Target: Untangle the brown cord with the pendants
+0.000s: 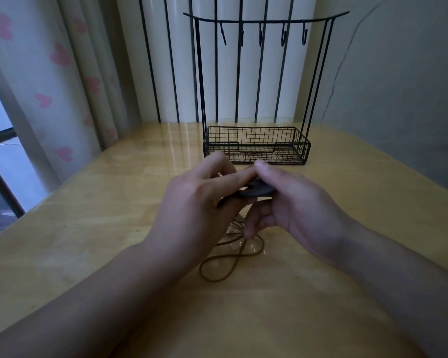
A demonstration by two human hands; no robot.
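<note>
Both hands meet above the middle of the wooden worktop (88,228), raised off its surface.

Left hand (192,200): fingers curled, thumb and forefinger pinching the near-left edge of a dark, flat, rounded pendant (254,191). The forefinger reaches across the top of the pendant toward the other hand.

Right hand (295,202): thumb pressed on the pendant's far-right edge from above, the remaining fingers folded under it, so this hand is clamped on the same pendant. The tips of the two hands touch over the piece.

Pendant: held roughly level between the hands, with a lighter notch or hole showing near its centre. Whether more than one pendant sits in the grip cannot be told; the fingers cover much of it.

Brown cord (225,259): hangs down from under the hands and lies on the worktop just below them in several loose, crossing loops. One larger loop lies nearest the camera, between the two forearms. The stretch nearest the hands is bunched and too fine to trace.

Beyond the hands, close to them, stands a black wire rack (256,146): a shallow mesh basket at its base, tall uprights, and a top bar carrying a row of hooks (260,34). Nothing hangs on the hooks.

Behind the worktop: vertical black bars and pale panels. At left, a curtain (62,86) printed with pink hearts. At right, a plain grey wall.
</note>
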